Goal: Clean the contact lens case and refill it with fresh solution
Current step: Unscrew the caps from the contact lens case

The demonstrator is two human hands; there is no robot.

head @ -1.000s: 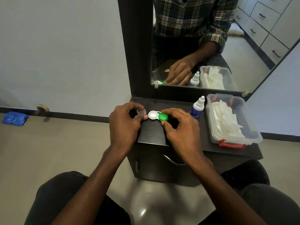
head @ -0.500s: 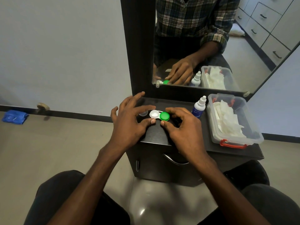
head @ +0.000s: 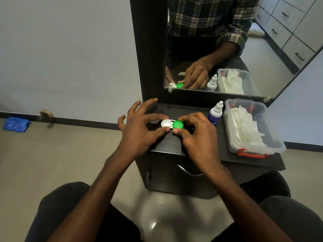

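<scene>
A person seated at a dark counter before a mirror works at a contact lens case lying near the counter's back edge. The left hand pins the case's white well between index finger and thumb, its other fingers splayed wide and holding nothing. The right hand curls over the green cap, fingertips and thumb closing around its rim. A loose clear cap sits on the counter just beside the left fingers, so the white well appears already uncapped. The step in hand looks to be the opening of the case: the green cap seems still seated. The next move likely calls for a steady brace from the left hand while the right twists the cap off and sets it aside. The solution bottle stands upright just right of the right hand, with a clear tub of white tissues beyond it.
</scene>
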